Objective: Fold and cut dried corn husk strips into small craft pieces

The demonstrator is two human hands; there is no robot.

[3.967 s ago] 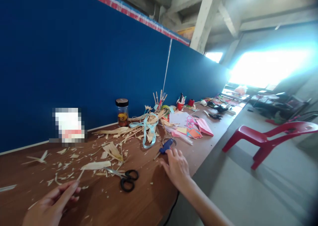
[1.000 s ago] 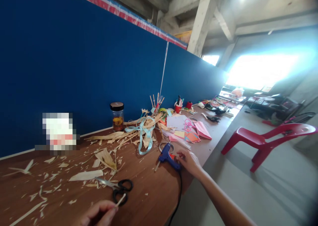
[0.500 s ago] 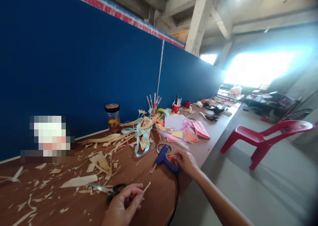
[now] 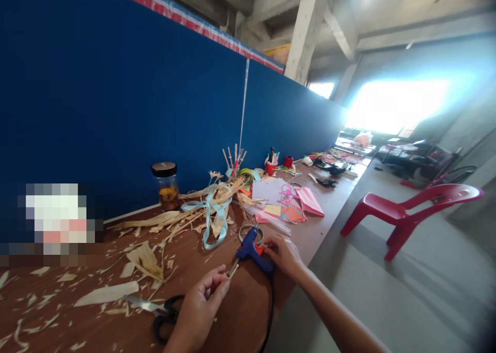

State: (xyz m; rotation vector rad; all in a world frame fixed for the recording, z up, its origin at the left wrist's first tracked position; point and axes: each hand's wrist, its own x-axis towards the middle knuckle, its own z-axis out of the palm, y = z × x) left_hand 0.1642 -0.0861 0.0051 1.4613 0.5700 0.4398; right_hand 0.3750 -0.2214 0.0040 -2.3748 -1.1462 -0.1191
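A thin pale stick (image 4: 233, 268) is pinched between the thumb and fingers of my left hand (image 4: 207, 298). Its tip lies close to the back end of the blue glue gun (image 4: 248, 249), where I cannot tell whether they touch. The glue gun rests on its side on the brown table, its cord running toward me. At its orange trigger are the curled fingertips of my right hand (image 4: 282, 255), closed against the gun. Black-handled scissors (image 4: 165, 311) lie open on the table left of my left wrist. A roll of tape (image 4: 246, 233) sits just behind the gun.
Dried husks (image 4: 147, 221) with a light blue ribbon (image 4: 211, 213) lie near a lidded jar (image 4: 166, 187). Beyond are coloured papers (image 4: 308, 202) and a red cup of pens (image 4: 271, 167). A blue partition (image 4: 127, 110) borders the table; a red chair (image 4: 387, 211) stands right.
My left hand has moved up and right, bringing the thin stick to the glue gun's back end. My right fingers have come in against the trigger. The view has shifted slightly.
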